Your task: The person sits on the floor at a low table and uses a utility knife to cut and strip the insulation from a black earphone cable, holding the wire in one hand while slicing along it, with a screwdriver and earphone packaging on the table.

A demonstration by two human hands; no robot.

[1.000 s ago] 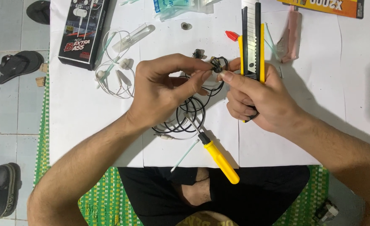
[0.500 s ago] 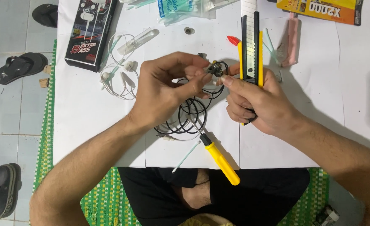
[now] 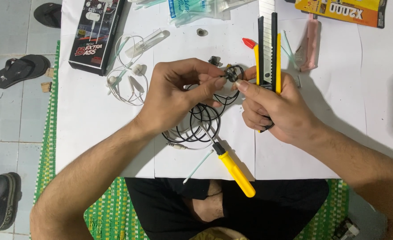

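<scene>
My left hand (image 3: pixel 178 95) pinches the black earbud (image 3: pixel 230 74) above the counter's (image 3: pixel 94 111) middle; my right hand (image 3: pixel 272 106) clamps the yellow utility knife (image 3: pixel 267 49). Risk: the raised blade could nick the cord (image 3: pixel 201 124).

Yellow-and-black utility knife (image 3: pixel 268 49), green-checked mat (image 3: pixel 112 209)

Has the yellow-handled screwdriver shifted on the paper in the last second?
No. The yellow-handled screwdriver lies as before, tip under the black cable coil and handle end over the white paper's near edge.
</scene>
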